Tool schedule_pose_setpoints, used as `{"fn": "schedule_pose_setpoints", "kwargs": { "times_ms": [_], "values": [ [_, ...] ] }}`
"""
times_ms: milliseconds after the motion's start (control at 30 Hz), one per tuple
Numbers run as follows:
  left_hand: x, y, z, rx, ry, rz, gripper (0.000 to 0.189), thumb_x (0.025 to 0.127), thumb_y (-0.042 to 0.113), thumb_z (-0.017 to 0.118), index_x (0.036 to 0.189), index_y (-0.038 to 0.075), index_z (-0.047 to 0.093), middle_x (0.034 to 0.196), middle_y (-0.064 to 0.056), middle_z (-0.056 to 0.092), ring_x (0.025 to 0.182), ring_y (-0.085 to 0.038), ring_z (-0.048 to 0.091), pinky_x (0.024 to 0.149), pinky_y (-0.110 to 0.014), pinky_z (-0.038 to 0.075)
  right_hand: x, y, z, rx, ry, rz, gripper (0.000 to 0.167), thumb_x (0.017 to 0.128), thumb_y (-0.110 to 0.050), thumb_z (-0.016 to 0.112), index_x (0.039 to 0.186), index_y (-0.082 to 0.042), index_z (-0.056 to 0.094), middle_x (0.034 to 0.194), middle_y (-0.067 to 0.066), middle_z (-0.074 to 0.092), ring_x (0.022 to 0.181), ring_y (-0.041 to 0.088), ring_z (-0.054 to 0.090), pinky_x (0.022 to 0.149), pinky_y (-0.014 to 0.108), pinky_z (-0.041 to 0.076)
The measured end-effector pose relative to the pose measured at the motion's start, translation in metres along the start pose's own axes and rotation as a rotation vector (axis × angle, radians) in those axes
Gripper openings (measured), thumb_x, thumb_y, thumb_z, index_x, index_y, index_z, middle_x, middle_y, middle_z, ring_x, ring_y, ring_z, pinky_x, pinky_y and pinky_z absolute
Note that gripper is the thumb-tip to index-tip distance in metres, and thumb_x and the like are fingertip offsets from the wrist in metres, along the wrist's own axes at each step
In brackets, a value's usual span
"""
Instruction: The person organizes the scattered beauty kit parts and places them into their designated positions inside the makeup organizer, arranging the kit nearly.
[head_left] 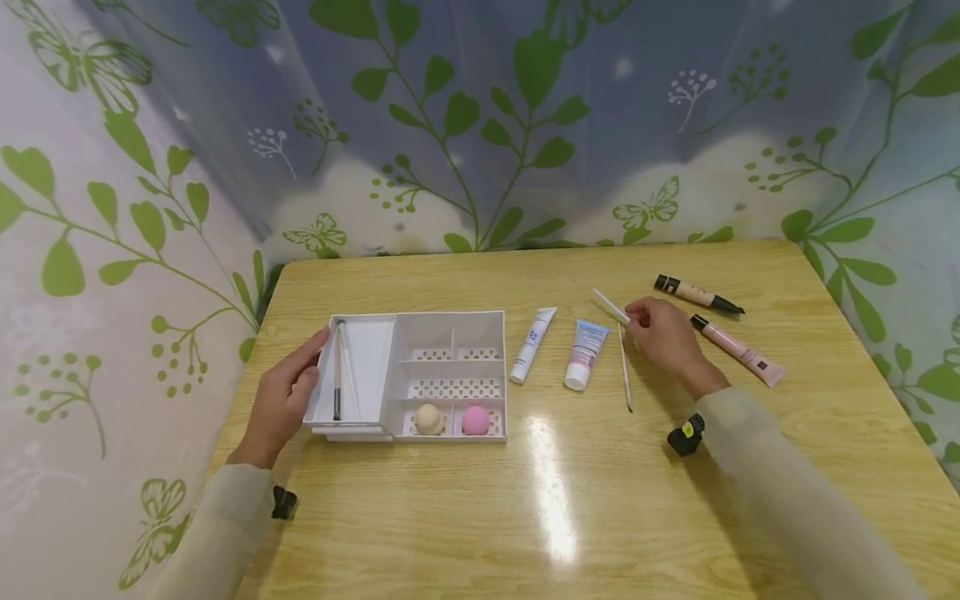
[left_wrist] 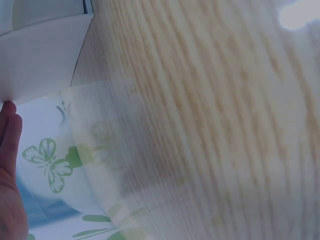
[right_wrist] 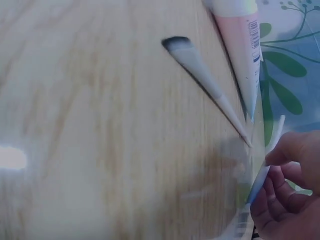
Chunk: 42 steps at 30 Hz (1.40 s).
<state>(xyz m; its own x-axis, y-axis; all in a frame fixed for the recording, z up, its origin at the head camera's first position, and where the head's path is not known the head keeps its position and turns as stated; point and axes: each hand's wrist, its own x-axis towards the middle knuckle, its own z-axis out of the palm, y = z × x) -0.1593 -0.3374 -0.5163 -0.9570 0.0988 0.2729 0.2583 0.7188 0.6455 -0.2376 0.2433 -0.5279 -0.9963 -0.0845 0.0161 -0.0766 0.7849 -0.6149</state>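
My right hand pinches a slim white stick between thumb and fingers, above the far right part of the table. In the right wrist view its lower end passes behind the fingers. Close by lies a thin makeup brush, its dark bristles toward me. My left hand rests with extended fingers against the left side of a white organizer box. Inside the box are two makeup brushes in the left compartment, plus a beige sponge and a pink sponge in the front compartments.
Between box and right hand lie a white tube and a blue-and-pink tube. Beyond the right hand are a beige tube with black ends and a pink tube with a black cap. Patterned curtains border the wooden table.
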Motion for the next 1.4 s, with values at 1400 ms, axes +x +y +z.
{"fn": "schedule_pose_setpoints", "kwargs": {
  "times_ms": [1400],
  "values": [
    [-0.001,0.001,0.000,0.019,0.005,-0.013,0.057,0.110,0.011,0.043,0.164,0.026,0.052,0.165,-0.010,0.055,0.145,-0.042,0.060,0.110,-0.002,0.028,0.001,-0.056,-0.004,0.468,-0.171,-0.089,0.044,0.113,-0.006,0.056,0.157,0.000,0.055,0.142,0.030,0.067,0.126,0.040,0.066,0.101,0.036,0.063]
  ]
}}
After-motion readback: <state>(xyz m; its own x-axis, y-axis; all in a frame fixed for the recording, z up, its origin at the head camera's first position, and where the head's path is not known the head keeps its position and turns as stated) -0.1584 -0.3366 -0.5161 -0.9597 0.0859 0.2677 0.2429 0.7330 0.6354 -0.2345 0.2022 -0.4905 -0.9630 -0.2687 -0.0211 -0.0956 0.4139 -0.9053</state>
